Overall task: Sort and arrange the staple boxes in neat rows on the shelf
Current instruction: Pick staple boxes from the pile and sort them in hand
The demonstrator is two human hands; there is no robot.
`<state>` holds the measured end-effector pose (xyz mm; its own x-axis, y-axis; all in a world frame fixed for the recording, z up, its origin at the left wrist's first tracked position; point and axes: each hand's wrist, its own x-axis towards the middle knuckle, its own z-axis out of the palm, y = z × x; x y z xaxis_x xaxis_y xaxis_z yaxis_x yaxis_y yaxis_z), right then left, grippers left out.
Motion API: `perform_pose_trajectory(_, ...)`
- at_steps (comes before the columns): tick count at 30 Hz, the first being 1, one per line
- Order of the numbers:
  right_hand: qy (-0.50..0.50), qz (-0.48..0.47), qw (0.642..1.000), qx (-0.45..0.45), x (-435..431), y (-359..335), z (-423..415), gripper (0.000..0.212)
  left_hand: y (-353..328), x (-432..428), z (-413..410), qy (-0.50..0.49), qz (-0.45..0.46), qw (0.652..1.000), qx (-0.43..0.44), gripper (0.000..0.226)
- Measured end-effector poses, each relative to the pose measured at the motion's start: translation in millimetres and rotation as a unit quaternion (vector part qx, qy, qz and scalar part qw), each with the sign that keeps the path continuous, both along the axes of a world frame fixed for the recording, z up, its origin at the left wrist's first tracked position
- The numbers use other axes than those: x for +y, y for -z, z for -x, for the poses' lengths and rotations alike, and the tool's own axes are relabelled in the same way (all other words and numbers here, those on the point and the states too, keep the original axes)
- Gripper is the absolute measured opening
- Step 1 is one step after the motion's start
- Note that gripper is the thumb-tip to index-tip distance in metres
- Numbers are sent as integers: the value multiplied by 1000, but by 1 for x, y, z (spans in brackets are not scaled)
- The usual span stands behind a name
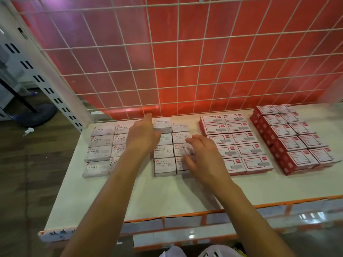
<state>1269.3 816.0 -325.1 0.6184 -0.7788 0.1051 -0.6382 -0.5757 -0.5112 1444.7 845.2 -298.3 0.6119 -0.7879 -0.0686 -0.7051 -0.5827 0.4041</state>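
Observation:
White staples boxes [98,151] lie in two columns at the left of the white shelf [167,193]. Beside them sit white paper clips boxes [165,164] in two columns. My left hand [142,134] reaches between these two groups, fingers straight, its fingertips at the back paper clips box [162,122]. My right hand [202,156] hovers with spread, relaxed fingers over the right paper clips column, touching or just above it. Further right lie red-and-white boxes [239,143] in two columns, then a taller stacked red group [291,138].
A white wire grid [185,62] with a red panel behind closes the shelf's back. The shelf's front edge carries an orange strip with label holders [204,217]. A white slotted upright [46,86] stands at the left, with wooden floor beyond.

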Motion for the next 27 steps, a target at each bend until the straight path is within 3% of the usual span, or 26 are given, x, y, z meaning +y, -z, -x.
perform_pose_trajectory(5, 18, 13, 1000, 10, -3, -6, 17, 49, 1, 6, 33, 55, 40, 992, -104, 59)
perform_pose_trajectory(16, 39, 64, 997, 2, -25, -12, 100, 46, -1, -10, 156, 169, 50, 974, -140, 50)
perform_pose_trajectory(27, 86, 89, 992, 7, -71, -15, 263, 41, 1, -68, 321, 267, 82, 946, -164, 49)
